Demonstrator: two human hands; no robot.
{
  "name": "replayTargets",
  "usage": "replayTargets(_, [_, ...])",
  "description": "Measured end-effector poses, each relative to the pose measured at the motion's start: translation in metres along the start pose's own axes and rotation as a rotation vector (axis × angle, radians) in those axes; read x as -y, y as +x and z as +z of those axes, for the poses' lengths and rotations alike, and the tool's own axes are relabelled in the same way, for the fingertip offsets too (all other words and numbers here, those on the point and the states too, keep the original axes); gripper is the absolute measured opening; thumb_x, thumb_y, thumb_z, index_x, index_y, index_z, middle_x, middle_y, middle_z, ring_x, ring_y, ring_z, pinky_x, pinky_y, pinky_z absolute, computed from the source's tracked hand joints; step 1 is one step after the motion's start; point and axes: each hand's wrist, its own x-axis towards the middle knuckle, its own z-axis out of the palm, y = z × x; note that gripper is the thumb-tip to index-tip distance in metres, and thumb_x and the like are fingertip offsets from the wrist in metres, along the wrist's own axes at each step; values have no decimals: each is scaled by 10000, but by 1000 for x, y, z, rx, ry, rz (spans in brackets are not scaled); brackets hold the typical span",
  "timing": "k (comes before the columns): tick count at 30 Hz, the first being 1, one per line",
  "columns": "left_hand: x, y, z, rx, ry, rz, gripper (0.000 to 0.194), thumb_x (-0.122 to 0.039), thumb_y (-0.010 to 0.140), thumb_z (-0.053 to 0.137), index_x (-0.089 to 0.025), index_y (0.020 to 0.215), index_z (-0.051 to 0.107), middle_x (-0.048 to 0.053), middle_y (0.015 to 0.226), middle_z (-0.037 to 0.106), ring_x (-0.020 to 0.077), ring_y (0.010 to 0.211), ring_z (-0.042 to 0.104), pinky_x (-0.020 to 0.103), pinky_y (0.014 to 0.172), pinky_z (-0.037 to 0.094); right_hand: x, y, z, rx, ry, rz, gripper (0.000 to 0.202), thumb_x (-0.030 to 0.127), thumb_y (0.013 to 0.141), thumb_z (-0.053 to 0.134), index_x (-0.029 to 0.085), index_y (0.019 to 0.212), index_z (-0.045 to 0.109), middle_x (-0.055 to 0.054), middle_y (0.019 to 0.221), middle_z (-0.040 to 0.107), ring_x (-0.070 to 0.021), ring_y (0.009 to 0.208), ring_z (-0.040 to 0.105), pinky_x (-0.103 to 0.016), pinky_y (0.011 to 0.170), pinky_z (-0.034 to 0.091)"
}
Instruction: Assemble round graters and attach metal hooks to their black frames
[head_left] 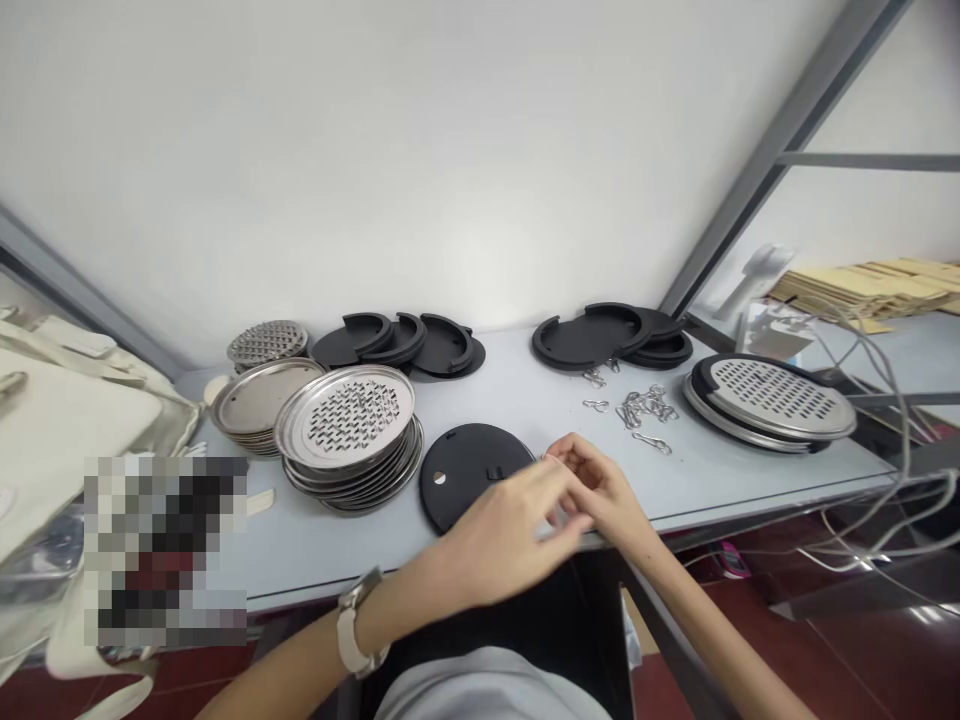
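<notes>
My left hand (517, 525), with a watch on its wrist, reaches over the near right edge of a black round disc (469, 470) lying on the table. Its fingers close together against my right hand (596, 488), whose thumb and fingers are also drawn into a pinch. Whatever small thing lies between the fingertips is hidden. Beyond my right hand, several loose metal snap hooks (645, 405) lie in a small heap. To the left of the disc stands a stack of round metal grater plates (356, 415), with raised teeth on the top one.
Plain metal discs (266, 395) are stacked farther left, by another grater plate (268, 342). Black rimmed holders (442, 345) and more holders (592, 335) line the wall. Grater plates set with black parts (780, 395) sit right, near hanging white cables (896, 400).
</notes>
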Motion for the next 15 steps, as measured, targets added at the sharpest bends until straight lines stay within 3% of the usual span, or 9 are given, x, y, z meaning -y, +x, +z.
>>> replayTargets(3, [33,10,-9,-142,-48,-173,209,-351,851,622,-192,975,566,23,948,588,124,767,552,245,693,450,5,-3,3,16,52,-20,207,399,880,589,212,809,539,10,718,536,-130,654,521,-252,630,448])
replayTargets(5, [44,14,-16,-58,-186,-229,322,-410,811,665,-196,1032,572,31,961,617,130,758,579,242,659,462,8,-5,6,20,64,-16,192,391,886,582,215,818,547,2,739,549,-141,692,544,-263,663,470])
replayTargets(9, [49,15,-23,76,-423,-231,300,-378,856,616,-174,1070,565,30,826,645,131,707,617,269,697,494,18,-3,9,22,13,-37,151,364,896,576,215,875,560,-25,838,594,-159,781,590,-283,736,500])
replayTargets(12, [49,15,-23,54,-441,-221,269,-361,858,614,-152,1024,584,44,795,649,138,707,622,278,697,506,41,-9,5,-13,-128,-73,154,345,906,566,230,1009,556,-49,927,616,-187,879,613,-323,825,505])
replayTargets(15, [52,15,-23,24,-446,-229,267,-366,849,622,-121,953,610,65,778,655,148,715,629,281,690,515,68,-40,-8,-140,-227,-142,247,364,929,517,276,1160,518,-82,1019,624,-218,900,631,-368,820,527])
